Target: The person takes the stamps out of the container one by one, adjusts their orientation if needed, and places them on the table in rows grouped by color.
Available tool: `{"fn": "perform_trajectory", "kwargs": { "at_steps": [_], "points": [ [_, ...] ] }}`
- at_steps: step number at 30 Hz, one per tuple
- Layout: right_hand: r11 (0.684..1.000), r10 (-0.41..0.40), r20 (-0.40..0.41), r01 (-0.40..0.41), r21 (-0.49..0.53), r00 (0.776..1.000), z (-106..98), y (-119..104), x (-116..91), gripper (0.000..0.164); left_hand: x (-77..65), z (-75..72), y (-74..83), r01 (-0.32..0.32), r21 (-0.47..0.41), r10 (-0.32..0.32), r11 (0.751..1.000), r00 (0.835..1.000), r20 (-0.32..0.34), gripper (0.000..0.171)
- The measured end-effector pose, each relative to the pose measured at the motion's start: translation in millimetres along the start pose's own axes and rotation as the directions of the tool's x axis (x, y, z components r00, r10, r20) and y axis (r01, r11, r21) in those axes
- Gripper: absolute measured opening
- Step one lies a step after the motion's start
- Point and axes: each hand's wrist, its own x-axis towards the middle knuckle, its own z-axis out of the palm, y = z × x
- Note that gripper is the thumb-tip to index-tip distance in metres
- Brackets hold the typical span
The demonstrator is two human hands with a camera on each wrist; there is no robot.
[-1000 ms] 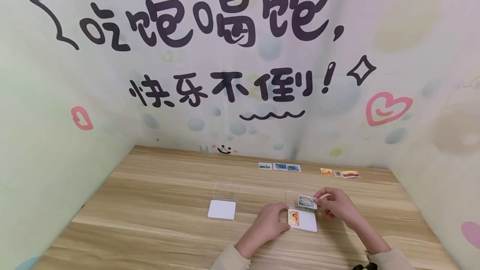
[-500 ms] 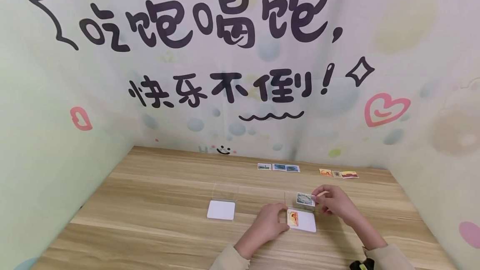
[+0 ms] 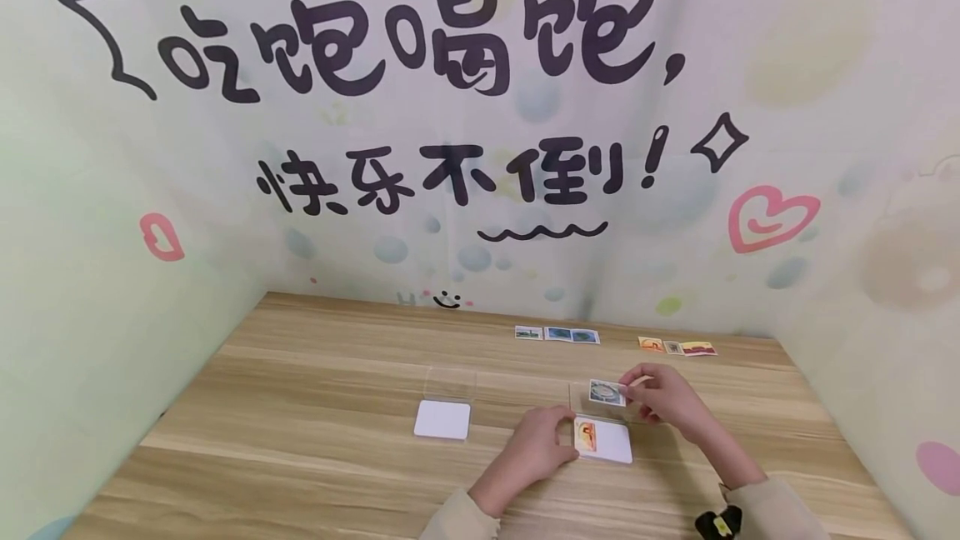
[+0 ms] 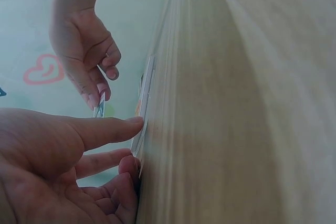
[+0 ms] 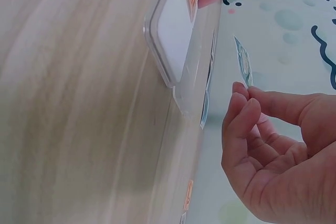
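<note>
My right hand (image 3: pixel 670 401) pinches the edge of a postage stamp (image 3: pixel 606 392) with a grey-green picture, between thumb and fingertips. In the right wrist view this stamp (image 5: pixel 243 61) stands edge-up, clear of the table. Under it lies an open flat plastic case (image 3: pixel 617 442) with a clear lid folded back and a white insert. An orange stamp (image 3: pixel 586 437) rests on the insert's left part. My left hand (image 3: pixel 531 447) holds the case's left edge, index finger at the far corner and thumb at the near one. The thumb (image 4: pixel 134 121) presses the case's side in the left wrist view.
A second open clear case (image 3: pixel 442 420) with a white insert lies to the left. At the back of the wooden table (image 3: pixel 315 382) are a row of bluish stamps (image 3: pixel 558 333) and a row of orange and red stamps (image 3: pixel 697 348). A printed cloth wall (image 3: pixel 375 257) rises behind.
My right hand has moved the grey-green stamp slightly left and up, over the case's lid. The left hand and the case stay where they were.
</note>
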Motion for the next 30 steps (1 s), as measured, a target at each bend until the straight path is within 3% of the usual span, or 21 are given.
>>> {"fn": "perform_trajectory", "kwargs": {
  "at_steps": [30],
  "points": [
    [1.0,-0.017,-0.009,0.017,-0.007,1.0,-0.3,-7.4,13.6,0.016,0.1,-1.0,1.2,-0.004,0.025,0.004,1.0,1.0,-0.006,0.045]
  ]
}}
